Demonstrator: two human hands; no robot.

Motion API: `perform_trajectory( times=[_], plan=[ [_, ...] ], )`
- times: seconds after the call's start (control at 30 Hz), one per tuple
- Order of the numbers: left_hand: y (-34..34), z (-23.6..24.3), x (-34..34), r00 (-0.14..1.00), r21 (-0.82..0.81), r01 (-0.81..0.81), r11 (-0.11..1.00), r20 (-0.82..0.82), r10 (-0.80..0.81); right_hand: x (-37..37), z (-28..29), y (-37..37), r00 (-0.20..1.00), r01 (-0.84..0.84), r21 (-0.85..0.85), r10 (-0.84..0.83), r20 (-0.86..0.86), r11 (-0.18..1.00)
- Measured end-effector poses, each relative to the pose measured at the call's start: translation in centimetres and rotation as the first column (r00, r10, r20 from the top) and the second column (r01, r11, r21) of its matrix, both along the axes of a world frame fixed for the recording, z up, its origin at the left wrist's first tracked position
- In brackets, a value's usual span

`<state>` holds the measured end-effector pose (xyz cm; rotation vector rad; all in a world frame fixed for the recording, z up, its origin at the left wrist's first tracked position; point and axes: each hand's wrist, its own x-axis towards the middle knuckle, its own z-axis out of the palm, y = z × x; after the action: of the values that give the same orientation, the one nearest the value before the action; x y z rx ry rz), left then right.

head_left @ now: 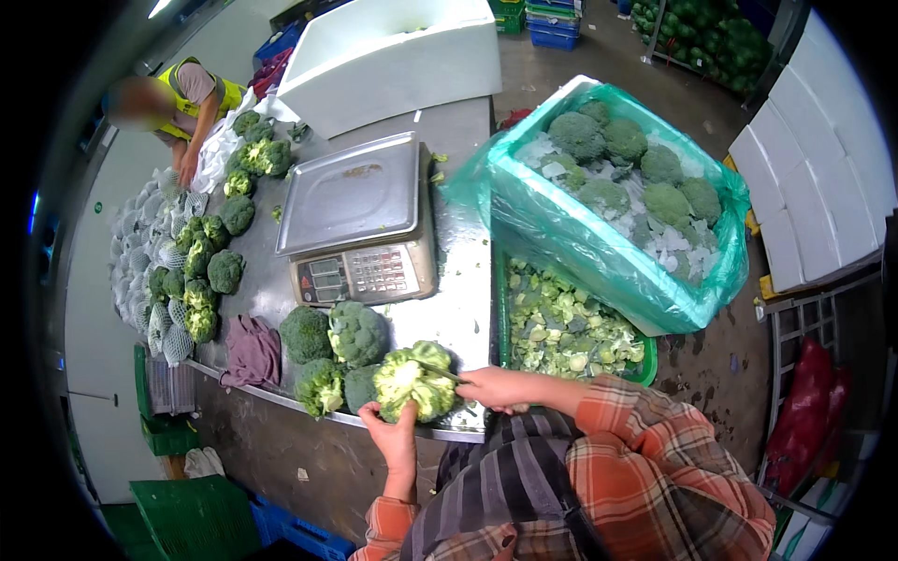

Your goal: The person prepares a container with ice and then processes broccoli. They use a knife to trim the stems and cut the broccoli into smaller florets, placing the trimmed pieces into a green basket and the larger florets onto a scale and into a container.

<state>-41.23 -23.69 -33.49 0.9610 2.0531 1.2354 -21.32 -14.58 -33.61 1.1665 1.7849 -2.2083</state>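
At the near edge of the steel table, my left hand (395, 432) grips a broccoli head (412, 385), turned so its pale cut underside shows. My right hand (496, 386) is closed round a knife (443, 373); the thin dark blade reaches to the stem side of that head. Most of the handle is hidden in my fingers. Beside the held head, on its left, sit several more broccoli heads (357, 334), close together. A digital scale (365, 266) with a bare metal pan (351, 196) stands beyond them.
A foam box (524, 206) lined with green plastic holds broccoli and ice at right, above a green crate of trimmings (571, 327). White netted produce (140, 252) and broccoli (224, 271) line the left side. A co-worker (192, 107) stands far left. A purple cloth (253, 351) lies nearby.
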Motion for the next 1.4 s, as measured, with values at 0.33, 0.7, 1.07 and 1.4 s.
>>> perform_trajectory(
  times=[0.33, 0.7, 1.07, 1.4],
  plan=[
    [0.3, -0.3, -3.5, 0.953, -0.130, 0.292, 0.948, -0.051, -0.300, 0.0, -3.2, -3.8, 0.973, -0.019, 0.788, -0.171, 0.157, 0.616],
    [-0.3, 0.1, -5.7, 0.878, 0.053, 0.323, 0.945, 0.355, -0.320, -2.6, 0.2, 1.6, 0.917, 0.388, 0.078, -0.376, -0.136, 0.918],
    [-2.5, -2.0, -10.4, 0.759, 0.133, 0.127, 0.983, 0.625, -0.183, -0.3, 12.0, 23.5, 0.496, 0.766, -0.184, -0.748, -0.440, 0.616],
    [14.9, 5.4, -12.6, 0.848, 0.441, 0.000, 0.897, 0.475, -0.234, -4.3, 8.7, 13.7, 0.660, 0.748, 0.399, -0.659, -0.361, 0.531]
  ],
)
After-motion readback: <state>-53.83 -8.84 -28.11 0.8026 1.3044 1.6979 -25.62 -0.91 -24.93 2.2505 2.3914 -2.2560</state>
